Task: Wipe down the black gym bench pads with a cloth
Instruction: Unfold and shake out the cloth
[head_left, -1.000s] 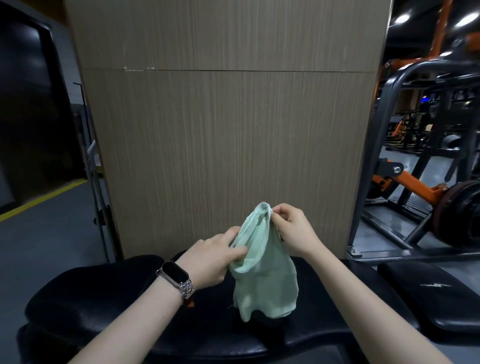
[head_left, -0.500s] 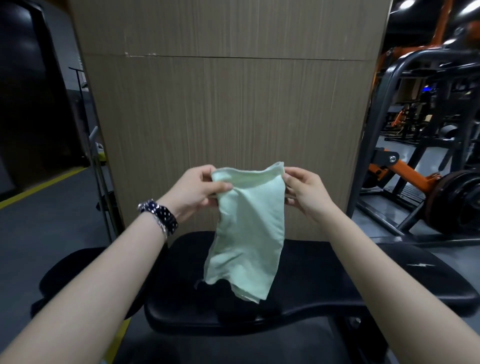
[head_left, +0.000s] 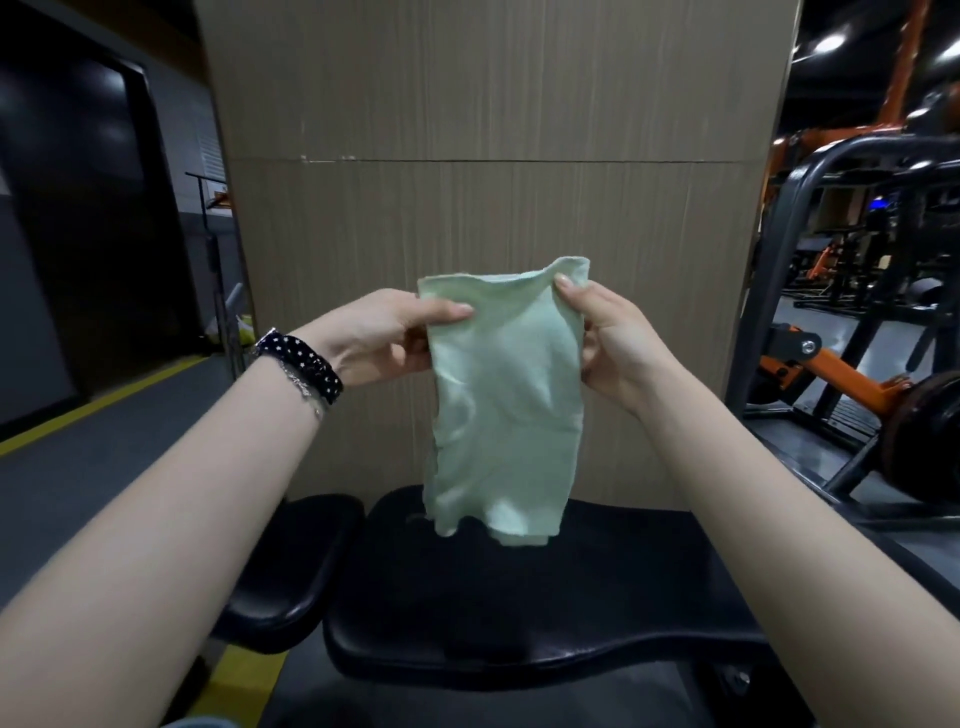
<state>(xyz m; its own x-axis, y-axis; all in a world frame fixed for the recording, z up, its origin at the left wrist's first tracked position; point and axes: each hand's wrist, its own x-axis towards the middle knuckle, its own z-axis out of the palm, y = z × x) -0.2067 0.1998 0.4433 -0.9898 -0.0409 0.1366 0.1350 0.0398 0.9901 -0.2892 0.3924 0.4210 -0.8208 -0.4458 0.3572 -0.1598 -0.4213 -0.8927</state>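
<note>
Wiping has not begun, by my reading. Left hand (head_left: 384, 338) and right hand (head_left: 613, 343) pinch the top corners of the green cloth (head_left: 506, 405), which I hold spread above the black bench pads (head_left: 545, 613), clear of them. All pad surfaces remain to wipe.

Dim gym, ceiling spotlights (head_left: 831, 44) glaring upper right, bench pad (head_left: 545, 613) sheen, wide-angle bending at edges, slightly soft overall
</note>
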